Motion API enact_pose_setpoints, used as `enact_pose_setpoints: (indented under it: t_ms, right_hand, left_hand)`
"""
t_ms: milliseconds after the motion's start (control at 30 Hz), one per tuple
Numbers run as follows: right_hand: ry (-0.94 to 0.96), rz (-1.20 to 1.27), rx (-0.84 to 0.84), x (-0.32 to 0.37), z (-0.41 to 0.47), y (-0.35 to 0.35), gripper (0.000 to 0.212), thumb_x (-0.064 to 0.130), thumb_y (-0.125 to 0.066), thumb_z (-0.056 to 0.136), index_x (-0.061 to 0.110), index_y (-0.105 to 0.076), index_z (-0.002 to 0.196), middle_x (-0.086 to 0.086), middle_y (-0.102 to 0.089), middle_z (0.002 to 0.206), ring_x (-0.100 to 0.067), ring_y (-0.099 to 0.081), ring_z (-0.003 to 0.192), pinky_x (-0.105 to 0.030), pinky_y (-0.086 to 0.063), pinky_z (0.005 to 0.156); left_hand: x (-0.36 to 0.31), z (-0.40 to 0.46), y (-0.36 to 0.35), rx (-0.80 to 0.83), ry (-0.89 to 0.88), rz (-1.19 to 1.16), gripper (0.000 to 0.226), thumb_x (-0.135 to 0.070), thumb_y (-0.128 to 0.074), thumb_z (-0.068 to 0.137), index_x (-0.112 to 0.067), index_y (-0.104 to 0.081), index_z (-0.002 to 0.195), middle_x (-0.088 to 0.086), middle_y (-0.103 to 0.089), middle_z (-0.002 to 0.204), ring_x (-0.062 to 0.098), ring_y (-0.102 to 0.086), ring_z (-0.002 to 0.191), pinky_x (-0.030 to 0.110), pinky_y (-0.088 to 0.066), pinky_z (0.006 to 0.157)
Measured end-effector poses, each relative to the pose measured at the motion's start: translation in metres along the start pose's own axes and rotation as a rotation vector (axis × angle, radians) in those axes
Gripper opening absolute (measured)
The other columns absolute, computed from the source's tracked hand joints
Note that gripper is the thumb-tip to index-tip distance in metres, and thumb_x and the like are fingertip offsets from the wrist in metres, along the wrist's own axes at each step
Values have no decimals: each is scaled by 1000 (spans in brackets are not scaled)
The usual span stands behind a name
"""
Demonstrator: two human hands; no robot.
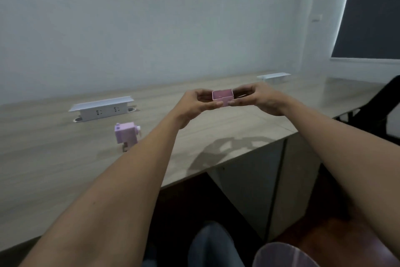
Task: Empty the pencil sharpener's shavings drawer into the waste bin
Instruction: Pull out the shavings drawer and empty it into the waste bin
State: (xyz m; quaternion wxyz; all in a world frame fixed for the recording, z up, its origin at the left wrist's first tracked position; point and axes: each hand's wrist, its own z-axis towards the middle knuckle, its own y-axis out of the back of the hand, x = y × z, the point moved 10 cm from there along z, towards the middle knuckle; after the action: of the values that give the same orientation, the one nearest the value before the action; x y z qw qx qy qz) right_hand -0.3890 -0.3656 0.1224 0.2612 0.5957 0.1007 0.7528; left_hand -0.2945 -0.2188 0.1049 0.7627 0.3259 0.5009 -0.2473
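**Drawer out and held, bin waiting below**

The pink shavings drawer (223,98) is out of the pencil sharpener (126,135) and held up above the desk (54,158), well to the right of the sharpener and farther from the person. Both hands grip it: the left hand (198,102) pinches its left side between thumb and fingers, and the right hand (255,99) pinches its right side the same way. The drawer sits upright, open side up; its inside is too small and blurred to tell whether shavings remain.

The sharpener stands on the desk, just in front of a raised socket box (101,109). At the bottom edge of the view, far to the right of the sharpener and below desk level, a pale curved rim (281,253) shows; it is probably the waste bin, though only a part is visible.

By my reading, the step in hand is the carry between pulling the drawer and tipping it. The next move calls for keeping the drawer level while bringing it back over the desk edge and down over the rim, then turning it over there.
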Motion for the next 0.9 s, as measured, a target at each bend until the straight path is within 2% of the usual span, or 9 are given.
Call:
enact_pose_setpoints:
  t_ms: [133, 267, 400, 500, 567, 633, 767, 833, 900]
  right_hand:
    - [-56, 0, -58, -28, -40, 42, 55, 23, -88, 73, 10, -72, 124, -4, -75, 122, -16, -67, 121, -32, -47, 107]
    - [-126, 35, -129, -60, -86, 75, 52, 14, -85, 76, 6, -70, 125, -7, -75, 121, -17, -68, 119, -31, -48, 108]
    - [-215, 18, -192, -91, -134, 99, 63, 27, -91, 66, 11, -72, 124, -4, -76, 120, -17, -69, 118, -31, -48, 102]
    - [-265, 86, -254, -118, -170, 113, 50, 8, -84, 76, 7, -71, 124, -7, -77, 117, -14, -72, 111, -23, -53, 91]
    - [-301, 153, -295, -138, -194, 117, 50, -2, -81, 77, 1, -68, 125, -10, -76, 116, -15, -73, 109, -17, -55, 87]
    - [-354, 178, -325, -163, -214, 118, 58, -1, -83, 73, -2, -65, 129, -14, -75, 119, -19, -72, 112, -20, -56, 91]
    - [-456, 174, -328, -213, -248, 108, 81, 22, -94, 56, 5, -66, 131, -9, -74, 123, -17, -69, 117, -29, -51, 103]
    - [-489, 199, -330, -235, -261, 97, 80, 22, -93, 57, 5, -67, 130, -8, -74, 122, -15, -70, 114, -26, -52, 100]
    - [-533, 266, -330, -261, -275, 82, 70, 11, -89, 65, 3, -65, 131, -11, -74, 122, -15, -71, 113, -24, -54, 99]
  left_hand:
    - [1, 10, -62, 79, -6, -21, 60, -17, -86, 77, -4, -63, 132, 6, -75, 119, 16, -72, 109, 25, -55, 96]
    - [6, 9, -124, 146, -7, -47, 57, -14, -85, 78, -1, -63, 130, 5, -74, 116, 10, -72, 99, 15, -56, 82]
    - [21, 8, -180, 200, 0, -76, 55, -11, -84, 78, 2, -64, 128, 10, -74, 117, 15, -72, 102, 19, -56, 87]
    - [35, 4, -220, 221, -5, -83, 56, -9, -83, 79, 3, -63, 130, 14, -72, 122, 19, -71, 104, 19, -56, 89]
    - [46, -2, -246, 251, -3, -84, 56, -8, -82, 80, 3, -62, 131, 14, -71, 123, 16, -70, 102, 14, -55, 85]
    - [61, -9, -265, 278, 16, -92, 56, -8, -82, 80, 3, -61, 132, 11, -71, 122, 14, -70, 101, 12, -55, 84]
    - [105, -25, -299, 311, 92, -105, 61, -12, -84, 79, -1, -60, 134, 11, -71, 125, 16, -69, 110, 15, -56, 88]
    - [131, -33, -310, 314, 137, -125, 61, -13, -85, 77, -3, -62, 132, 9, -71, 124, 15, -69, 110, 20, -56, 89]
    - [158, -44, -322, 328, 187, -132, 60, -14, -86, 76, -4, -63, 131, 7, -72, 122, 14, -70, 109, 20, -56, 89]
